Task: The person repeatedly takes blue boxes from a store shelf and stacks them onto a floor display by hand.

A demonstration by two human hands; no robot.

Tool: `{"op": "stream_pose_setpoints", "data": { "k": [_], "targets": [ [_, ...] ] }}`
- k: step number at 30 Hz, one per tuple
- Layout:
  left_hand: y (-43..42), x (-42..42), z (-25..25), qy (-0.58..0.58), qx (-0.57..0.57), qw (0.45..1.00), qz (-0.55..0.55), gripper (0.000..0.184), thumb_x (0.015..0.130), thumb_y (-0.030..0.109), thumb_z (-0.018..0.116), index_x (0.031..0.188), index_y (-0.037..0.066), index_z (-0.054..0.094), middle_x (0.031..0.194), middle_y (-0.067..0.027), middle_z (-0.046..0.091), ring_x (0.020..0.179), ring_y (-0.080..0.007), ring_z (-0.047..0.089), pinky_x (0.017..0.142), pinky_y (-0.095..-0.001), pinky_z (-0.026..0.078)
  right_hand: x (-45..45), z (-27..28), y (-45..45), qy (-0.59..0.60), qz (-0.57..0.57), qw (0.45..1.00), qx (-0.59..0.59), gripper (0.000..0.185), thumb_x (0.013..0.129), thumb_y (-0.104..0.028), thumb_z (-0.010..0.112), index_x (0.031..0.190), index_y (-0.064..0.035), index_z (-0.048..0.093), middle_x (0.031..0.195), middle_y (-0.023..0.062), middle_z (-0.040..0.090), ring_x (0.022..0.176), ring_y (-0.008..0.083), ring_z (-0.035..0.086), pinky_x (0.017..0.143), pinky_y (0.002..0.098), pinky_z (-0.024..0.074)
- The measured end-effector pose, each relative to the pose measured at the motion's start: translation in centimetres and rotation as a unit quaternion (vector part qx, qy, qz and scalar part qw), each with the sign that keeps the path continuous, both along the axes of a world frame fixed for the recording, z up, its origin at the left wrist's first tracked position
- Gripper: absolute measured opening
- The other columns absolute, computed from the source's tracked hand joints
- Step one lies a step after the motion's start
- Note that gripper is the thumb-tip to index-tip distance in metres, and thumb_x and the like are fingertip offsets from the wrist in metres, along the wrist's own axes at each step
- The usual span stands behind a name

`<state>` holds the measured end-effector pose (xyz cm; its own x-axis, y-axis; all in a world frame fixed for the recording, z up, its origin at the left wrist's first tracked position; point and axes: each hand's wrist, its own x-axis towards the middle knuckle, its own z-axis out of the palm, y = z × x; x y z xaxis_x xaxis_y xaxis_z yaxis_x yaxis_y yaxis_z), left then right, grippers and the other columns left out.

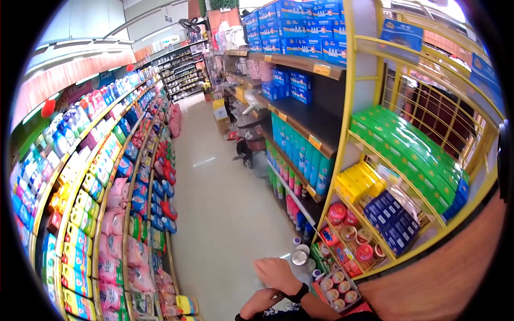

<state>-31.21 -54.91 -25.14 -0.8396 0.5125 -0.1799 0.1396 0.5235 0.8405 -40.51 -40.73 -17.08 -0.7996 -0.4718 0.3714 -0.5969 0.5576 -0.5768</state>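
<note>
My right hand (276, 274) is in front of my body at the bottom of the view, back side up, with a black watch (298, 292) on its wrist. Its fingers look loosely extended towards the left, and nothing shows in them. Close below it, my left hand (261, 301) reaches across from a dark sleeve and meets the right wrist near the watch; its fingers are hidden. Just right of my hands are silver-lidded jars (300, 255) on the floor and a carton of round tubs (337, 289).
Long shelves of detergent bottles and bags (112, 235) line the left side. A pale floor aisle (198, 214) runs ahead. On the right stand shelves with blue boxes (300, 32) and turquoise bottles (302, 152), then a yellow rack (345, 107) holding green cartons (407, 155).
</note>
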Motion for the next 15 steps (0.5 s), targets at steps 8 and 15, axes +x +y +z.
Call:
{"op": "stream_pose_setpoints", "data": {
  "k": [8, 15],
  "targets": [
    [-10.6, -19.7, 1.9, 0.05, -0.03, 0.998, 0.025, 0.037, 0.108, 0.035, 0.063, 0.131, 0.008, 0.075, 0.121, -0.0156, 0.079, 0.108, -0.0337, 0.076, 0.094, -0.0412, 0.059, -19.6, 1.0, -1.0, 0.02, -0.139, 0.981, 0.133, 0.015, 0.1, -0.022, 0.063, 0.096, -0.0102, 0.072, 0.087, 0.0151, 0.073, 0.081, 0.0388, 0.072, 0.069, 0.052, 0.0557],
    [-15.0, -37.7, 8.3, 0.112, 0.035, 0.99, 0.083, 0.032, 0.106, 0.02, 0.067, 0.134, 0.006, 0.073, 0.121, -0.0139, 0.08, 0.108, -0.0312, 0.077, 0.095, -0.0396, 0.059, -31.9, 9.3, 0.1, 0.084, -0.284, 0.955, 0.017, 0.013, 0.099, -0.02, 0.067, 0.095, -0.008, 0.071, 0.086, 0.0159, 0.073, 0.081, 0.0399, 0.072, 0.07, 0.0524, 0.0559]
  ]
}}
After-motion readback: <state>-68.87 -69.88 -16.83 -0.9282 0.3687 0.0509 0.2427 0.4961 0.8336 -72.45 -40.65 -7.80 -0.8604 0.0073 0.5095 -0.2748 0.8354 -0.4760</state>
